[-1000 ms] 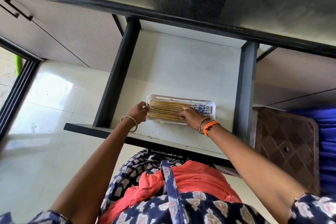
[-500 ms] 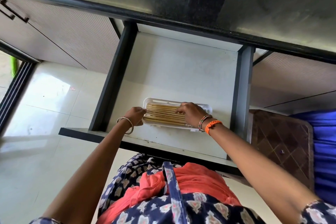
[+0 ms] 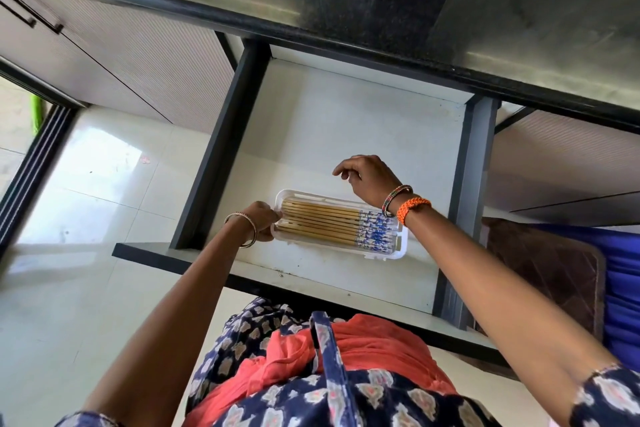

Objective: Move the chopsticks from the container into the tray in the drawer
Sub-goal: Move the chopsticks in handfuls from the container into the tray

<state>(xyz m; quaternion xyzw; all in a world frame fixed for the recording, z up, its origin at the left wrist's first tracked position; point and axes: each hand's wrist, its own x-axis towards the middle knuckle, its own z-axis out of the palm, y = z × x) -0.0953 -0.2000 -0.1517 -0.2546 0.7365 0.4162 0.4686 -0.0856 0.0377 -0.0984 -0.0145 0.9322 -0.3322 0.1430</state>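
The left hand (image 3: 265, 224) has its grip pinched on the end of the white tray (image 3: 398, 253) of chopsticks (image 3: 322, 224). The right hand (image 3: 369, 180) hangs above, fingers loose and apart.

Your left arm reaches forward, nearly straight, a thin bangle at the wrist; your left hand (image 3: 262, 222) is curled, fingers closed in a pinch on the end of the tray (image 3: 398, 252); your right arm stretches forward from the right side, bead and orange bands at the wrist; your right hand (image 3: 367, 179) hovers raised, palm down, fingers loosely bent, gripping nothing.
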